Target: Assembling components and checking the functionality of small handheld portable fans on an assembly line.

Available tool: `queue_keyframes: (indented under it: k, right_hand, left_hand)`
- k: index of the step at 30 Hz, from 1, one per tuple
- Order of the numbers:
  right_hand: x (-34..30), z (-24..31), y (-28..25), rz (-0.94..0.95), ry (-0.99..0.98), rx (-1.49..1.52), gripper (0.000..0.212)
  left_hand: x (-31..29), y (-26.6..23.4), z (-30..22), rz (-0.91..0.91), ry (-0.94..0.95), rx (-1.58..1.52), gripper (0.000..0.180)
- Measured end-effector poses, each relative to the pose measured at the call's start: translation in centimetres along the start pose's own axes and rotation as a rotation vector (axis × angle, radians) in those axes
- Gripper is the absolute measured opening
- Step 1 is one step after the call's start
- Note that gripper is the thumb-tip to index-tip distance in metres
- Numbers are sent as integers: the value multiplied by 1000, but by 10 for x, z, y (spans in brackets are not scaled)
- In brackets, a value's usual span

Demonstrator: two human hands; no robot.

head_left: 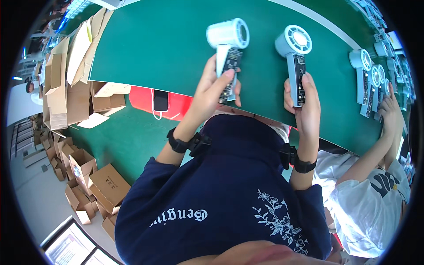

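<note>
My left hand (212, 86) is closed round the handle of a light-blue handheld fan (223, 35), its thumb on the dark circuit board (232, 62) exposed along the handle. The fan's round head points up and to the right, above the green table. In my right hand (307, 99) is a second light-blue handheld fan (287, 46). Its handle also lies uncovered, with a dark circuit board (299, 66) showing and my thumb along its edge. The two fans are apart, side by side over the table's near edge.
Several similar fans (362, 59) lie on the green table (154, 44) at the right, where a co-worker's hand (391, 110) reaches among them. Cardboard boxes (57, 88) stand at the left. A phone with a white cable (160, 100) lies on a red surface below the table edge.
</note>
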State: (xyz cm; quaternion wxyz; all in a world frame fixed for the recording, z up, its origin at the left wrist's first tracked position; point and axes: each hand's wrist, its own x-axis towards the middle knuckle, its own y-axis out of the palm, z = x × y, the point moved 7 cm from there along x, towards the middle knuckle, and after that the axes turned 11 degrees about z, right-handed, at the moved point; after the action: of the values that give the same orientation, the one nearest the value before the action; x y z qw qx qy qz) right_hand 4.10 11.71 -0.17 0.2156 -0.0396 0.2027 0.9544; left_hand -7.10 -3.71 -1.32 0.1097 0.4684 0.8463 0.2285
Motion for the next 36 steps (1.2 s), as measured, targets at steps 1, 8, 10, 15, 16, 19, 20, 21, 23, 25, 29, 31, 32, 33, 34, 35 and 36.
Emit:
queue_keyframes:
  k: [1, 8, 10, 15, 16, 19, 20, 21, 23, 25, 29, 31, 32, 33, 34, 35, 36]
  right_hand:
    - [0, 0, 0, -4, -19, -41, 28]
    - [-4, -14, 17, -4, -97, -140, 32]
    - [-4, -16, 23, 36, -178, -157, 33]
    - [-3, -10, 22, -31, -225, -178, 32]
    - [-3, -10, 20, -29, -220, -139, 32]
    - [-2, -9, 17, -23, -215, -60, 31]
    - [-1, -8, 17, -24, -219, -71, 31]
    - [0, -8, 17, -26, -224, -81, 30]
    - [0, -8, 18, -30, -225, -90, 30]
    - [-1, -8, 19, -25, -246, -125, 30]
    - [-1, -9, 19, -37, -264, -112, 31]
    - [0, -8, 16, -47, -266, -101, 31]
    - [0, -9, 16, -40, -254, -108, 31]
    - [1, -9, 16, -34, -243, -114, 31]
    - [1, -10, 16, -27, -231, -121, 32]
    - [1, -10, 17, -31, -231, -119, 32]
    - [1, -9, 17, -27, -234, -125, 32]
  left_hand:
    - [3, 4, 0, 34, 21, -29, 45]
    - [11, 23, 3, -27, 154, 60, 43]
    - [14, 26, 3, -41, 192, 83, 44]
    - [22, 32, 0, -95, 242, 108, 50]
    - [23, 34, 1, -97, 255, 104, 50]
    - [27, 39, 6, -103, 272, 110, 50]
    - [29, 41, 8, -106, 268, 115, 50]
    - [30, 41, 9, -109, 263, 120, 51]
    - [29, 40, 9, -101, 258, 131, 50]
    - [27, 42, 8, -79, 256, 163, 49]
    - [26, 44, 9, -62, 258, 238, 49]
    - [28, 44, 9, -69, 257, 246, 49]
    - [29, 44, 9, -79, 258, 255, 48]
    - [29, 44, 8, -88, 260, 263, 48]
    - [29, 44, 8, -84, 257, 261, 48]
    - [28, 43, 8, -96, 254, 228, 50]
    - [28, 42, 8, -107, 251, 194, 51]
